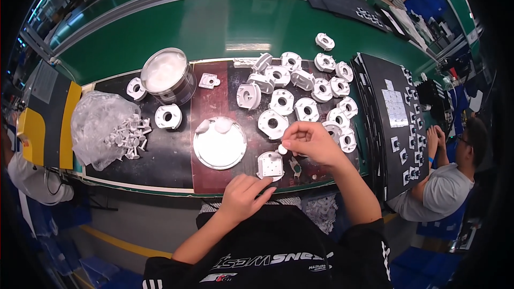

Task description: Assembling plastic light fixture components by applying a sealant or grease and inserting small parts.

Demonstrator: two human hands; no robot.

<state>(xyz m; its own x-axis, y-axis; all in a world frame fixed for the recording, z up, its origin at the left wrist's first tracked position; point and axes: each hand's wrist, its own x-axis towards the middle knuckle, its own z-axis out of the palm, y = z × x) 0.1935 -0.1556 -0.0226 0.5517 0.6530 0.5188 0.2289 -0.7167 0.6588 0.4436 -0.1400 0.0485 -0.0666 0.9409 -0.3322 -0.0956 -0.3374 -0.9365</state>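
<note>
Near the table's front edge lies a white plastic housing (270, 166), its flat, hole-dotted face up. My left hand (243, 198) is beside it with fingers stretched out, the index fingertip at the housing's lower edge. Just above and to the right, my right hand (316, 142) pinches a small white round piece (282, 150) between thumb and fingers. A small dark green and metal part (295, 167) lies under that hand. To the left sits a round white lid (219, 150) with white lumps (224, 124) at its far rim.
Several white ring-shaped housings (281, 101) crowd the table beyond my right hand. A tin of white material (166, 75) stands back left, near a plastic bag (99, 128) and small white plastic pieces (131, 136). Stacked black boards (393, 128) line the right, where a co-worker (450, 182) sits.
</note>
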